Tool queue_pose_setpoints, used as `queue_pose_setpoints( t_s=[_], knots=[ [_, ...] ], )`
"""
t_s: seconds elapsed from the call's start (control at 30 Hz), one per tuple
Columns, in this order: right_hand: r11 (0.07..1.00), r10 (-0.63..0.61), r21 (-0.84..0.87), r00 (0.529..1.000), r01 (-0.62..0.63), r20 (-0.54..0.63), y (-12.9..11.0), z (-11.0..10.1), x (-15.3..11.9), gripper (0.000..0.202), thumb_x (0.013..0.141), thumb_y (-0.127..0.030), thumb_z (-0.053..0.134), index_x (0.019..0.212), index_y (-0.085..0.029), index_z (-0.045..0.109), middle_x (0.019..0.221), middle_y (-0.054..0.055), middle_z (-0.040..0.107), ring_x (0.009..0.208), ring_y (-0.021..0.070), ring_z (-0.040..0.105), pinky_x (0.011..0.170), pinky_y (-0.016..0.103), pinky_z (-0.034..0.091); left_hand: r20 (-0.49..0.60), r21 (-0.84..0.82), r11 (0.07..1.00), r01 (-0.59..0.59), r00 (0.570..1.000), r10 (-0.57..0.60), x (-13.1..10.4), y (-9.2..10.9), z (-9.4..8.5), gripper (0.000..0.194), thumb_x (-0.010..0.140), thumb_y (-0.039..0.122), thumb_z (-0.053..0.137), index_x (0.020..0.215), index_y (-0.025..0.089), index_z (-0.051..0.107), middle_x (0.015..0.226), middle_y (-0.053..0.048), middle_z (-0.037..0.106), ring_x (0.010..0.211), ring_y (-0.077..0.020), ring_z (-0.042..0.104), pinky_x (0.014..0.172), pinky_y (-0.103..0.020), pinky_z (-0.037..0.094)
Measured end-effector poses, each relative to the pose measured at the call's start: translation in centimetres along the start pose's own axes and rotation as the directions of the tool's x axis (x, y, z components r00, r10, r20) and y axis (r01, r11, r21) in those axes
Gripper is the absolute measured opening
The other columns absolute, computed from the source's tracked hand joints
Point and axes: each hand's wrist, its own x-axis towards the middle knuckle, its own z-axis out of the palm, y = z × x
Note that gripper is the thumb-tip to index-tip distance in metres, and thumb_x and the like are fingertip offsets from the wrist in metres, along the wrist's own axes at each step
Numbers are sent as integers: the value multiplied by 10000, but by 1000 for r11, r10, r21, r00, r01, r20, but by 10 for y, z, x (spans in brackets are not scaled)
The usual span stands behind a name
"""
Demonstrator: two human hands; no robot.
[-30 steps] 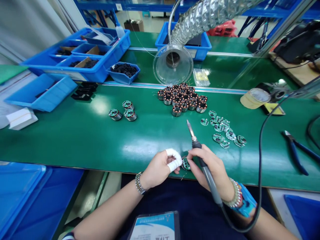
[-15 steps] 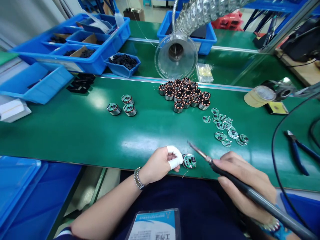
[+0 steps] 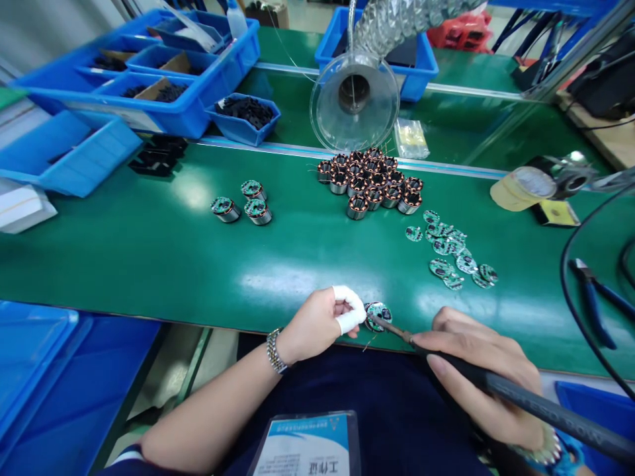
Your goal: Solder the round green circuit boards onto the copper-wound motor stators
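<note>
My left hand, with white covers on thumb and forefinger, is closed at the left edge of a motor stator topped with a round green circuit board. Whether the fingers grip the stator itself or a fine wire at its side is hard to see. A thin wire end sticks out below it. In my right hand is a soldering iron, held like a pen. Its tip lies over the left part of the board and seems to touch it.
Bare copper-wound stators stand grouped at the back, with loose round boards to their right. Three board-topped stators stand left. A clear fume hood hangs behind. Blue cutters and the iron's cable are at right.
My right hand has brought the soldering iron down and left, from above the bench onto the board. My left hand has stayed almost still beside the stator.
</note>
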Motion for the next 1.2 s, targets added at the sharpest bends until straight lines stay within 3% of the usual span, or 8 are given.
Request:
queue_pose_setpoints(
  t_s=[0.53,0.67,0.8,1.0,1.2],
  knots=[
    [1000,-8,-9,1000,8,-6,-3,-3,3,259,718,-51,519,920,-155,642,589,30,571,554,137,527,484,276,439,-5,-4,1000,-7,1000,7,0,0,0,48,719,131,558,680,134,530,566,18,562,533,-87,556,570,-225,467],
    [1000,-16,-7,996,15,-89,2,-3,-4,303,730,-64,527,997,-180,610,654,27,599,607,147,570,538,288,466,-4,-12,1000,-9,1000,9,0,0,0,54,720,132,558,674,135,529,571,16,564,531,-87,555,568,-226,466],
    [999,23,-43,984,-31,-178,16,12,-12,335,777,-94,529,1092,-204,551,722,15,633,676,148,614,625,288,505,-7,-11,1000,-5,1000,5,0,0,1,63,727,133,554,672,130,523,571,15,559,527,-85,550,567,-222,462],
    [981,9,-192,999,-15,-35,32,41,-9,411,755,-119,602,1145,-184,487,1101,86,613,1044,191,559,901,331,469,1,-36,999,-5,1000,5,-1,-3,0,54,719,152,574,698,131,530,586,17,563,543,-90,559,590,-231,472],
    [988,49,-145,999,-47,6,39,44,-6,379,796,-120,550,1157,-205,471,1128,71,597,1064,167,553,915,312,472,-23,-28,997,68,997,-69,0,-2,-8,63,714,166,587,711,127,538,587,10,581,548,-101,576,590,-242,486]
  ],
)
